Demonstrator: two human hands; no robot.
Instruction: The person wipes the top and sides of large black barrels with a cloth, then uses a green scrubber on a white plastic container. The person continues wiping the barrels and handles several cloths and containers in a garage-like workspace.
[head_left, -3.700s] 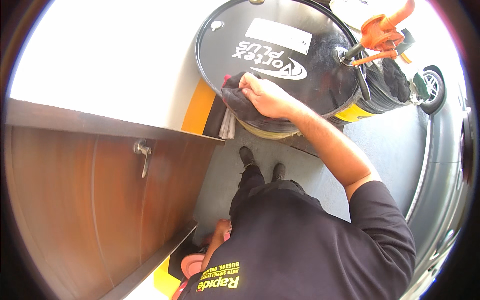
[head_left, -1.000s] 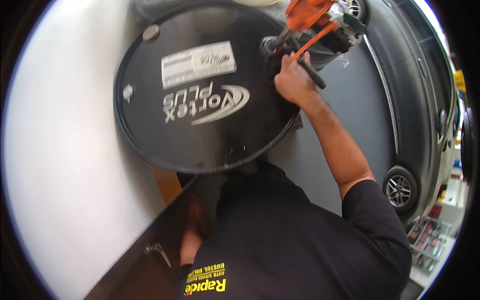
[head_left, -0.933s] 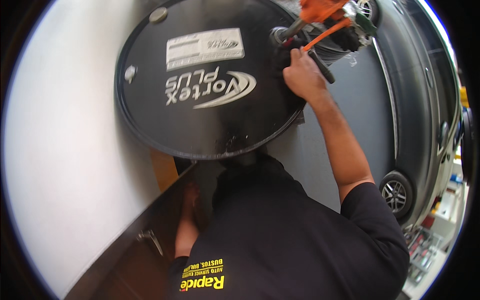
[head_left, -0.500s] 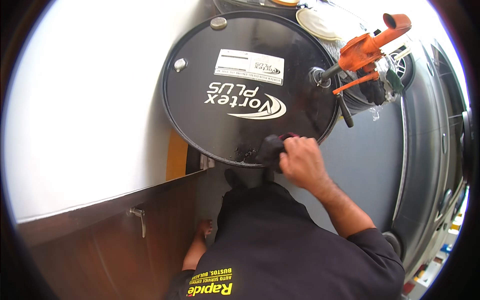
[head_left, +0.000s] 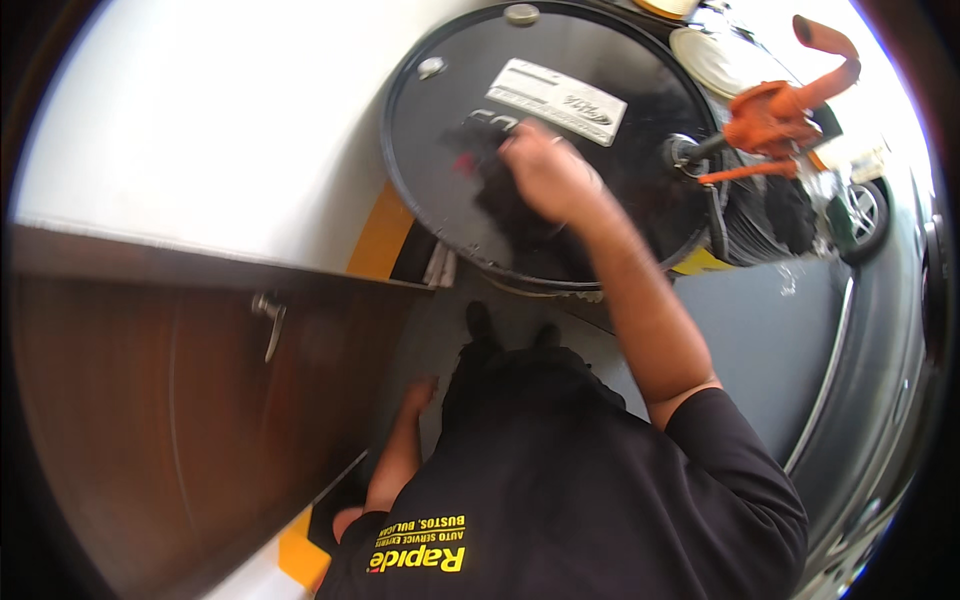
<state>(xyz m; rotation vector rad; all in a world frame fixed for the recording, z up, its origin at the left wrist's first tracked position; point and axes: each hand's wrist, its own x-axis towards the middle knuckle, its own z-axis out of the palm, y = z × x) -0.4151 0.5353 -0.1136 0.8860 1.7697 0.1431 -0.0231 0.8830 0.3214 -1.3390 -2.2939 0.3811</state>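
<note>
On the lid of a black oil drum (head_left: 640, 190), my right hand (head_left: 548, 172) grips a black cloth (head_left: 503, 200) with a bit of red on it. Both are smeared by motion. Hand and cloth cover most of the white lettering on the lid, just in front of the white label (head_left: 556, 100). At my left side hangs my left hand (head_left: 422, 392), low beside the brown door and away from the drum. Its fingers are too blurred to make out.
An orange hand pump (head_left: 775, 115) stands in the drum's right side. Two bungs, one a metal cap (head_left: 521, 14), sit at the far left rim. Left is a brown door (head_left: 130, 390) with a lever handle (head_left: 270, 320). A dark car (head_left: 890, 330) stands on the right.
My right hand has carried the cloth from the drum's near edge forward and left, over the lettering. The view has shifted, and my left hand still hangs low.
</note>
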